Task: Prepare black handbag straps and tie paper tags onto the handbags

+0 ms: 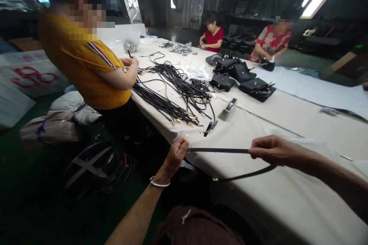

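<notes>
A thin black strap [220, 150] is stretched level between my two hands, above the near edge of the table. My left hand [178, 151], with a bangle at its wrist, is closed on the strap's left part. On the right, my right hand [266, 151] pinches the strap, and a loose length hangs from it back to the left, ending in a gold clasp [215, 179]. Just beyond my hands, a clear tape dispenser [229, 109] and a short black strap piece [207, 129] lie on the cream tabletop [241, 130].
Piles of black straps [163, 103] with gold clasps lie beyond my left hand. Black bags [241, 74] are heaped farther back. A person in yellow [86, 65] stands at the left edge; two people in red work at the far side. Bundles lie on the floor at left.
</notes>
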Motion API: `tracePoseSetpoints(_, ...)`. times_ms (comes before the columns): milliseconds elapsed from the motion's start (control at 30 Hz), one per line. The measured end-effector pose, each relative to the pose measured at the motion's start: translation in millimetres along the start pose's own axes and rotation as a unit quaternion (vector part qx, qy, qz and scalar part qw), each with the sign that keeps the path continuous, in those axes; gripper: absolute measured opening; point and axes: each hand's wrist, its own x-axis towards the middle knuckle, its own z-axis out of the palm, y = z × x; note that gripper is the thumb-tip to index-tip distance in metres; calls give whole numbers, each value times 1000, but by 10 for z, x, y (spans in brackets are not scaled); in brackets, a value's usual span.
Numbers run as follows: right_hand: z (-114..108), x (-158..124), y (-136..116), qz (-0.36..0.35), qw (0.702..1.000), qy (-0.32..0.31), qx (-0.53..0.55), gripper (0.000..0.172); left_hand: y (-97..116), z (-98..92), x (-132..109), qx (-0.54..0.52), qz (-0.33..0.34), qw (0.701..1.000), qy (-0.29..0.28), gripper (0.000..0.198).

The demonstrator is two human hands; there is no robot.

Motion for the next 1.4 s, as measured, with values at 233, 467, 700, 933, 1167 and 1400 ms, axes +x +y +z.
tracePoseSetpoints(233, -468, -568, -252, -5, 985, 161, -61, 56, -670, -551, -221, 1, -13, 999, 53, 43)
tracePoseSetpoints(467, -220, -330, -1037, -32, 986, 94, -136, 45, -59, 21, -29, -26, 71, 995, -69, 38)
tracePoseSetpoints(700, 162, -122, -1290, -41, 977, 72, -195, 42, 850, 323, 175, -79, 148, 982, -88, 27)
tracePoseSetpoints(933, -325, -639, -1603, -22, 945, 195, -260, 52, 1009, 155, 372, -185, 92, 974, -92, 22)
tracePoseSetpoints(1167, -338, -759, -2167, -35, 864, 255, -432, 40, 1603, 284, 567, -188, 164, 956, -158, 31)
tracePoseSetpoints(1400, -58, -509, -2020, -88, 870, 216, -434, 35, 1861, 448, 610, -185, 209, 942, -186, 29)
